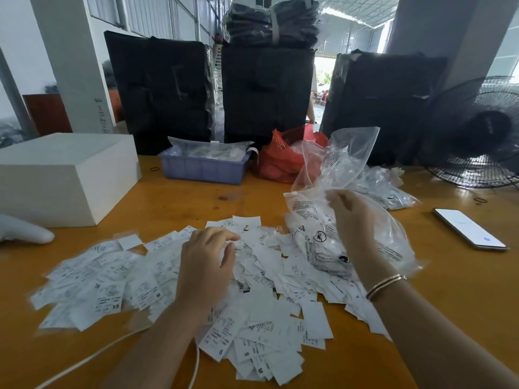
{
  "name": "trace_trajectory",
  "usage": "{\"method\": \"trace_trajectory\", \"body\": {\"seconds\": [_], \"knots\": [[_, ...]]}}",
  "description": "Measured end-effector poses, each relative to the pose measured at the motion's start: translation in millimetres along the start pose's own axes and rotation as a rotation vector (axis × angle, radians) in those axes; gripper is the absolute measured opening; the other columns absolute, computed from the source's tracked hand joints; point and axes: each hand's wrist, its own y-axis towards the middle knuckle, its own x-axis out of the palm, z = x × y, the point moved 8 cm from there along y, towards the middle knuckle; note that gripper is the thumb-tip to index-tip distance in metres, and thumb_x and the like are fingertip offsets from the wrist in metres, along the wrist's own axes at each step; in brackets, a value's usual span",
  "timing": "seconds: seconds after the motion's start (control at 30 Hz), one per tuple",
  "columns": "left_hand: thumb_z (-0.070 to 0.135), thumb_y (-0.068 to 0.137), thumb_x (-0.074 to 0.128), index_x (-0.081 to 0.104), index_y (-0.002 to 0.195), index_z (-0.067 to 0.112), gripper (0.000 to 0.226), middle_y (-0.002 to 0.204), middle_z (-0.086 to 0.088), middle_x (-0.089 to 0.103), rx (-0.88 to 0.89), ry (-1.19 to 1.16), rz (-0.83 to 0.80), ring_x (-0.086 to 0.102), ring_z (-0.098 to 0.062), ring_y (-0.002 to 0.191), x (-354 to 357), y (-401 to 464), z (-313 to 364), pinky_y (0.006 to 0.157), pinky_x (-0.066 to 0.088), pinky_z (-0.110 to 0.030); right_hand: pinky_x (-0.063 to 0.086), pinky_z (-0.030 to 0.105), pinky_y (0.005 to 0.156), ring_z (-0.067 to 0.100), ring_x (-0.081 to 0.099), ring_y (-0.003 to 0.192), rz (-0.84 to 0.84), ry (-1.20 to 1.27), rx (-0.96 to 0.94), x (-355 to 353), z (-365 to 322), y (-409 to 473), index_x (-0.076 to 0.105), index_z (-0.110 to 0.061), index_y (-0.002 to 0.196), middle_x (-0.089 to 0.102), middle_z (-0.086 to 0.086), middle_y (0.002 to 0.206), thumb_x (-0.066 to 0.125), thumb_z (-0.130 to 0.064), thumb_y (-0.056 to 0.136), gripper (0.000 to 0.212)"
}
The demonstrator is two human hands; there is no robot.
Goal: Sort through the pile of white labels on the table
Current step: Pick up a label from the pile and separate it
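**A:** ok so where's everything at? biggest stuff first pls

**B:** room's a warehouse kind of place, three tall black bundles [157, 88] lined up behind the table [174, 197], which is orange-ish wood. On it: a white block [64, 175] far left, a fan [477, 136] far right, a red bag [283, 161] and a blue bin [205, 167] at the back. Then the pile [252, 282], white labels spread wide across the near middle, running longer left to right than front to back. Size letters showing here and there (XS, M, S)

**A:** and the hands?

**B:** left hand [207, 265] is right on top of the pile, about dead centre, fingers curled down into the labels. Looks like it's pinching at one near the fingertips, but I can't tell for sure that it's got hold of any. Right hand [351, 217] is up off the table at the pile's right edge, fingers closed on a clear bag [337, 169] that stands up above it. More clear bags lie under and behind that

**A:** so which hand does the sorting?

**B:** my guess is the left, it's already in the labels, and most of the pile lies to its left and toward the person. Right one's busy with the bag until it lets go

**A:** small stuff?

**B:** a phone [469, 228] face up on the right, a white cable [92, 357] near the front edge
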Motion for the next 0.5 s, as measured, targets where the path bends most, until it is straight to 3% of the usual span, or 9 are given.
{"method": "trace_trajectory", "body": {"seconds": [0.07, 0.17, 0.27, 0.37, 0.43, 0.5], "knots": [[0.025, 0.095, 0.048, 0.069, 0.102, 0.013, 0.025, 0.103, 0.001, 0.067, 0.011, -0.065, -0.017, 0.057, -0.018, 0.103, -0.1, 0.0, 4.9, 0.091, 0.035, -0.029, 0.05, 0.014, 0.06, 0.01, 0.063, 0.068, -0.167, 0.213, 0.047, 28.3, -13.8, -25.4, 0.06, -0.031, 0.082, 0.067, -0.004, 0.073, 0.056, -0.018, 0.092, 0.017], [0.047, 0.092, 0.029, 0.063, 0.116, 0.017, 0.052, 0.116, 0.006, 0.063, 0.002, -0.163, -0.093, 0.051, -0.008, 0.114, 4.5, -2.4, 9.1, 0.098, 0.031, -0.026, 0.048, 0.011, 0.06, 0.002, 0.064, 0.067, -0.464, 0.295, 0.134, 73.2, -16.5, -73.5, 0.062, -0.025, 0.088, 0.071, -0.008, 0.076, 0.059, -0.012, 0.09, 0.014], [0.053, 0.09, 0.037, 0.048, 0.135, 0.024, 0.054, 0.131, 0.018, 0.046, 0.025, -0.249, -0.163, 0.037, 0.004, 0.124, 11.8, -6.4, 10.7, 0.102, 0.024, -0.017, 0.047, 0.01, 0.065, -0.005, 0.062, 0.068, -0.581, 0.264, 0.101, 89.7, -15.8, -96.2, 0.065, -0.027, 0.09, 0.068, -0.01, 0.073, 0.059, -0.005, 0.09, 0.023], [0.045, 0.086, 0.053, 0.04, 0.141, 0.03, 0.059, 0.138, 0.019, 0.042, 0.086, -0.232, -0.223, 0.033, 0.002, 0.129, 20.1, -11.0, 14.5, 0.106, 0.026, -0.022, 0.046, 0.008, 0.067, -0.009, 0.059, 0.07, -0.635, 0.199, 0.06, 95.3, -15.4, -101.6, 0.065, -0.032, 0.09, 0.066, -0.012, 0.078, 0.056, -0.002, 0.09, 0.032], [0.04, 0.085, 0.062, 0.043, 0.138, 0.032, 0.057, 0.126, 0.015, 0.055, 0.107, -0.177, -0.233, 0.044, -0.007, 0.122, 22.6, -11.9, 15.8, 0.104, 0.036, -0.031, 0.046, 0.011, 0.064, -0.007, 0.059, 0.067, -0.627, 0.192, 0.062, 95.8, -13.8, -102.0, 0.063, -0.032, 0.092, 0.066, -0.011, 0.076, 0.057, -0.002, 0.089, 0.03], [0.034, 0.084, 0.069, 0.047, 0.135, 0.033, 0.056, 0.101, 0.02, 0.06, 0.09, -0.16, -0.24, 0.052, -0.011, 0.105, 23.6, -10.3, 16.4, 0.096, 0.043, -0.037, 0.044, 0.011, 0.06, -0.006, 0.059, 0.063, -0.601, 0.217, 0.081, 93.9, -11.4, -100.3, 0.059, -0.032, 0.096, 0.067, -0.013, 0.07, 0.06, -0.008, 0.09, 0.025]]}}
